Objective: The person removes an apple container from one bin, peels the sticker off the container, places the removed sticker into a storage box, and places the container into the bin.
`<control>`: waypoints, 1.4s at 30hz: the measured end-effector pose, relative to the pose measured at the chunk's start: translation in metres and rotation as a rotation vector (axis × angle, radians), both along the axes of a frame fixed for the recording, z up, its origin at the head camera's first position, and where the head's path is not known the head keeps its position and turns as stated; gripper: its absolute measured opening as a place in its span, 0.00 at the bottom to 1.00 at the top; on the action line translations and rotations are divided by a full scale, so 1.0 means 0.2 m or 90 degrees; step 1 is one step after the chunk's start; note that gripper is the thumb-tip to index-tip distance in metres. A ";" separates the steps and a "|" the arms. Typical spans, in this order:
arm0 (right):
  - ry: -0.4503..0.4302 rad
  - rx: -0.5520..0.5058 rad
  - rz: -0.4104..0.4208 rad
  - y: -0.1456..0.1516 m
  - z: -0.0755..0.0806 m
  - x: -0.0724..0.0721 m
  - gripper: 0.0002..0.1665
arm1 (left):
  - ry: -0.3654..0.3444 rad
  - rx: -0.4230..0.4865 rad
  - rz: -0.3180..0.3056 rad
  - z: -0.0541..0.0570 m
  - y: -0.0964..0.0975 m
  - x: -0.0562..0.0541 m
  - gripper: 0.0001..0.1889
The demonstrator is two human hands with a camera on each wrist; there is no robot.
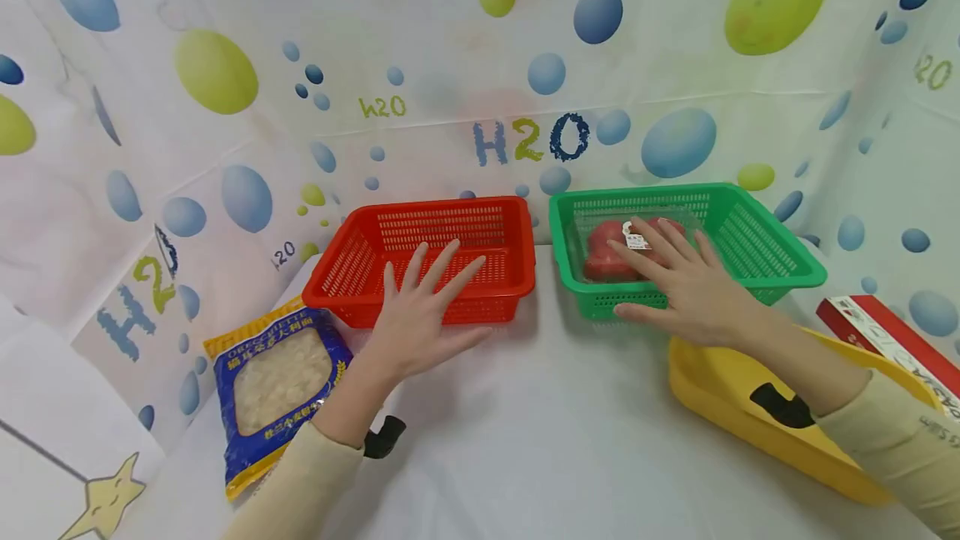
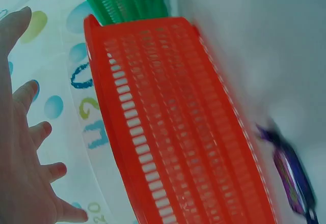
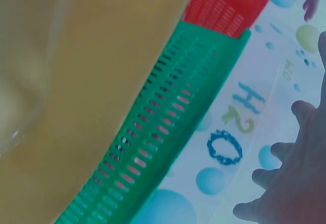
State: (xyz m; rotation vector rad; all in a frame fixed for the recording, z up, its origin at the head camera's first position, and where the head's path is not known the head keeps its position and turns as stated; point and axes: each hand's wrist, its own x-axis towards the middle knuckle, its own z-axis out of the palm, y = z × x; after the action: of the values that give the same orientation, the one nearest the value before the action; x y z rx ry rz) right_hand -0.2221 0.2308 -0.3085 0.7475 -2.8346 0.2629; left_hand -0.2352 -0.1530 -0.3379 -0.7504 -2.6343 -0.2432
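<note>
My left hand (image 1: 418, 319) is held with its fingers spread in front of the red plastic basket (image 1: 360, 311), holding nothing. My right hand (image 1: 693, 290), fingers also spread, hovers in front of the green plastic basket (image 1: 772, 232) and grips nothing. Inside the green basket lies a clear-wrapped tray of red round items (image 1: 607, 252) with a white label, partly hidden by the right fingers. Spread fingers of the left hand (image 2: 25, 158) show in the left wrist view, apart from the red basket. The right wrist view shows the right hand (image 3: 295, 178) apart from the green basket.
A blue and yellow bag of orecchiette pasta (image 1: 281, 382) lies left of the left forearm. Under the right forearm stands a yellow tub (image 1: 720, 390), with a red and white box (image 1: 885, 327) beyond it. A patterned curtain (image 1: 450, 48) hangs behind the baskets.
</note>
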 end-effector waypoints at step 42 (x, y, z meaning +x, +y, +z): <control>-0.216 -0.180 -0.142 0.38 0.23 -0.37 0.57 | -0.194 0.294 -0.113 0.02 0.74 -0.20 0.41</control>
State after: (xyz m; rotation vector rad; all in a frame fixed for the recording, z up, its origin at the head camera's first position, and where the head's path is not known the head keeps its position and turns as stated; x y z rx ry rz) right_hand -0.2963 0.3072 -0.2620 0.3504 -3.0586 0.8022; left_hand -0.2742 -0.0060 -0.3345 -0.8330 -2.6219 -1.0484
